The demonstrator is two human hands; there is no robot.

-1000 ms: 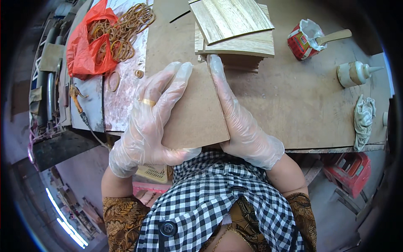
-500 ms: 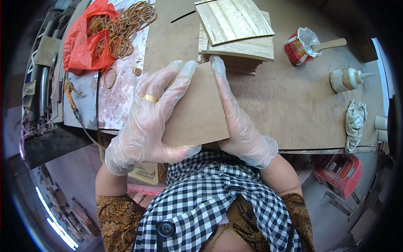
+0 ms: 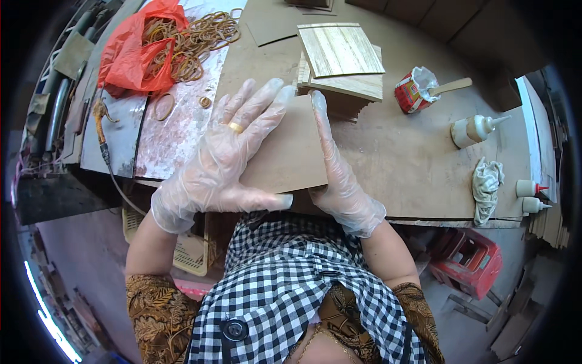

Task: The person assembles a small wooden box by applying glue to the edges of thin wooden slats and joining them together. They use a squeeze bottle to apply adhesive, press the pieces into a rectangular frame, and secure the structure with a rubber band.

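A flat brown wooden panel [image 3: 291, 145] is tilted up in front of me, over the table's near edge. Along its right edge runs my right hand [image 3: 345, 188], in a clear plastic glove, gripping it; most of those fingers are hidden behind the panel. My left hand [image 3: 221, 161], gloved too and with a gold ring, lies against the panel's left side. Its fingers are stretched out and spread, the thumb standing off below the lower edge. Just beyond the panel is a stack of square wooden panels [image 3: 342, 51] with pale striped wood on top.
Rubber bands [image 3: 206, 39] spill from a red plastic bag [image 3: 124, 67] at the far left. On the right stand a red tub [image 3: 412, 94] with a spatula, a glue bottle [image 3: 470, 132] and a crumpled cloth [image 3: 487, 189]. A red stool [image 3: 467, 261] is below the table [image 3: 400, 164].
The left fingers have spread wider, and the thumb has come away from the panel's lower edge. The right hand still holds the panel. The whole view has shifted slightly.
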